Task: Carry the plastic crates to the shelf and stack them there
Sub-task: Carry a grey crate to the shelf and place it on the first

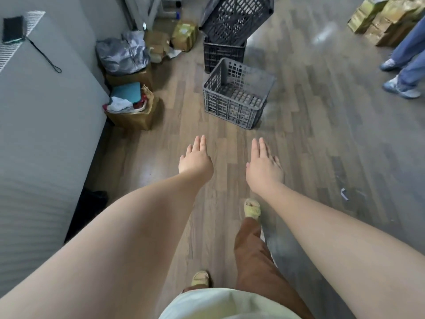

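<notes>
An empty grey plastic crate point(238, 94) stands upright on the wooden floor ahead of me. Behind it a darker crate point(224, 55) stands on the floor, and another dark crate point(238, 16) leans tilted on top of it. My left hand point(195, 160) and my right hand point(264, 166) reach forward with straight fingers, palms down, holding nothing. Both hands are well short of the grey crate. No shelf is in view.
A white cabinet point(46, 107) runs along the left. Open cardboard boxes point(132, 111) with clutter and a silver bag point(123, 52) sit beside it. Gold-wrapped packages point(381, 17) lie at the back right, where a person's legs point(404, 65) stand.
</notes>
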